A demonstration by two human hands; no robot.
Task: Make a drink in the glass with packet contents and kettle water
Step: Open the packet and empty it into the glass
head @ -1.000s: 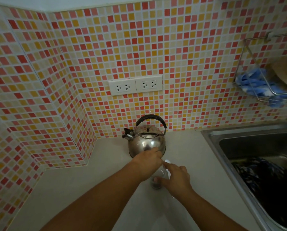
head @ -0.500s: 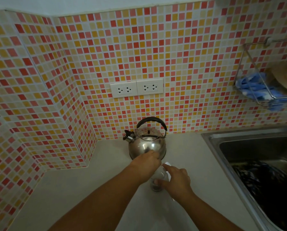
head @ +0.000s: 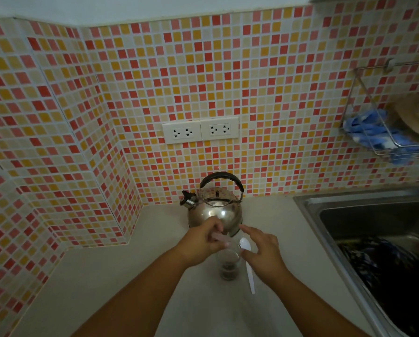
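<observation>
The small pale pink packet (head: 218, 239), pinched in the left hand (head: 202, 243), is best tipped fully over the clear glass tumbler (head: 228, 263) while the right hand (head: 262, 254), fingers spread loosely, holds the white plastic spoon (head: 248, 266).

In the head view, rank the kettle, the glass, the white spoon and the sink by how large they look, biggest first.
1. sink, though cut off by the frame edge
2. kettle
3. glass and white spoon: too alike to rank. The spoon is longer but thin, the glass wider, and the hands cover part of each.
</observation>
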